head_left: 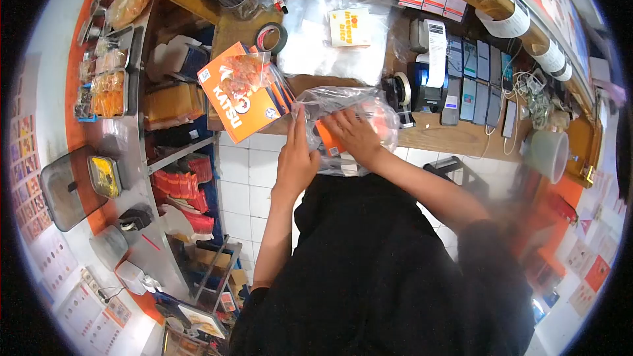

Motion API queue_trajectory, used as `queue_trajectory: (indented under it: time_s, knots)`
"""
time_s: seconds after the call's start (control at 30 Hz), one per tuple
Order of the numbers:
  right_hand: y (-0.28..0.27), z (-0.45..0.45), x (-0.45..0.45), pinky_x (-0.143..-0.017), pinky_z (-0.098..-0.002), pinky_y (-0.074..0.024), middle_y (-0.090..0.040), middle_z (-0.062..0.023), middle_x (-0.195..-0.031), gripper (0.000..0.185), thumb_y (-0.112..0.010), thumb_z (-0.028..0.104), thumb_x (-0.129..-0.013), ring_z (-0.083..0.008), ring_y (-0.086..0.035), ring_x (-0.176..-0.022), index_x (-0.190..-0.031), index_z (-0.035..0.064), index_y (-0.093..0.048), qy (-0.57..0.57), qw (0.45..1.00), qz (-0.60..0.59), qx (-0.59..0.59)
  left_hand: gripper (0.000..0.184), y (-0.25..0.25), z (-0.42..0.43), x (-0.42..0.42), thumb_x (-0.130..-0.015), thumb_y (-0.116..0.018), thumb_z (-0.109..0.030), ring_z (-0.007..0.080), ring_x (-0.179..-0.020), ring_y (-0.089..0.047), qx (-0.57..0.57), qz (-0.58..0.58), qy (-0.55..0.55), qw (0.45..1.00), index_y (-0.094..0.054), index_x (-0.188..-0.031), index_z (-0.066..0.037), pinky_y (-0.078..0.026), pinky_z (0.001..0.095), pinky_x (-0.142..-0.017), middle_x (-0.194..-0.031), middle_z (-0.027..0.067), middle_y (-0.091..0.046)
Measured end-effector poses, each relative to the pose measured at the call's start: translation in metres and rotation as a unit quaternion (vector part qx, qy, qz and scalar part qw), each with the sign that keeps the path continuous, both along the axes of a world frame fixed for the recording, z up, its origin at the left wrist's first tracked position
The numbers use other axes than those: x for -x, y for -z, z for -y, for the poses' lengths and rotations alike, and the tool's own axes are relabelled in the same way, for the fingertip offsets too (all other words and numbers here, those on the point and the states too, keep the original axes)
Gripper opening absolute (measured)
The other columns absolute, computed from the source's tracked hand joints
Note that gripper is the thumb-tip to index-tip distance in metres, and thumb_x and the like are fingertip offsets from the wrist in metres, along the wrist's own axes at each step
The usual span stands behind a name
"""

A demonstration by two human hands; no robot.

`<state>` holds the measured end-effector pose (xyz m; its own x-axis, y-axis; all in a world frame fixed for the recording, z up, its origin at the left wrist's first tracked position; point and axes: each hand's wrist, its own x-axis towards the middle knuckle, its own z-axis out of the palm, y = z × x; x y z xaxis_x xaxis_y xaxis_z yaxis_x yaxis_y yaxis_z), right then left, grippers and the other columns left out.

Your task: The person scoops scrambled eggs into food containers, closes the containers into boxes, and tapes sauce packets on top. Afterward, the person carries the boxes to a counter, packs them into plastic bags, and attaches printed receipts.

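A clear plastic bag (386,109) lies at the counter's near edge with an orange printed box (328,138) in it. My left hand (298,158) is at the bag's left side, its fingers straight and pointing away from me against the plastic. Over the bag, my right hand (356,135) rests with its fingers spread and slightly bent on the box. Its fingertips are partly hidden by the plastic. Left of the bag is a stack of orange printed sheets or flat boxes (241,92) marked "KATSU".
Behind the bag lie clear plastic bags (303,46) with a printed card (350,27) on them. A black tape roll (270,37) is near the stack. To the right stand a tape dispenser (399,95), a receipt printer (428,95) and several phones (469,59). Shelves line the left.
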<state>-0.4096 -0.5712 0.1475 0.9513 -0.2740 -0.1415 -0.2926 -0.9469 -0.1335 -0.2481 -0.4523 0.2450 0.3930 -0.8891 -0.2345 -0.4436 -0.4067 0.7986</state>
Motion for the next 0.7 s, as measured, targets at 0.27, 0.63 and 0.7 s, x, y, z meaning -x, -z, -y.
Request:
queue_trajectory:
  time_s: [0.27, 0.63, 0.7]
  knots:
    - [-0.095, 0.051, -0.052, -0.105, -0.0451, -0.048, -0.066, -0.0171, -0.129, 0.051, -0.067, 0.026, -0.095, -0.0275, -0.062, -0.123, -0.14, 0.0056, -0.055, 0.028, 0.915, -0.301, -0.268, 0.069, -0.03, -0.026, -0.011, -0.08, -0.051, 0.01, 0.0457, -0.14, -0.043, -0.037, -0.04, 0.017, 0.998, -0.048, -0.148, -0.005, -0.041, 0.0433, -0.111, -0.153, 0.0289, -0.041]
    - [-0.013, 0.225, -0.123, -0.118, -0.0623, -0.029, -0.042, -0.0317, -0.146, 0.118, -0.088, 0.028, -0.071, -0.0433, -0.039, -0.141, -0.163, 0.0154, -0.016, 0.101, 0.988, -0.103, 0.048, 0.06, -0.039, -0.032, -0.002, -0.082, -0.053, 0.007, 0.0448, -0.132, -0.05, -0.066, -0.065, -0.028, 0.995, -0.049, -0.142, 0.001, -0.048, 0.0469, -0.106, -0.155, 0.0209, -0.041]
    - [-0.029, 0.234, -0.114, -0.116, -0.0599, -0.0324, -0.042, -0.0331, -0.144, 0.118, -0.088, 0.032, -0.07, -0.0433, -0.041, -0.139, -0.163, 0.0182, -0.017, 0.132, 0.987, -0.087, 0.014, 0.067, -0.034, -0.034, -0.003, -0.081, -0.055, 0.006, 0.0453, -0.136, -0.047, -0.013, -0.011, -0.004, 1.0, -0.041, -0.146, 0.003, -0.047, 0.0471, -0.107, -0.158, 0.0214, -0.036]
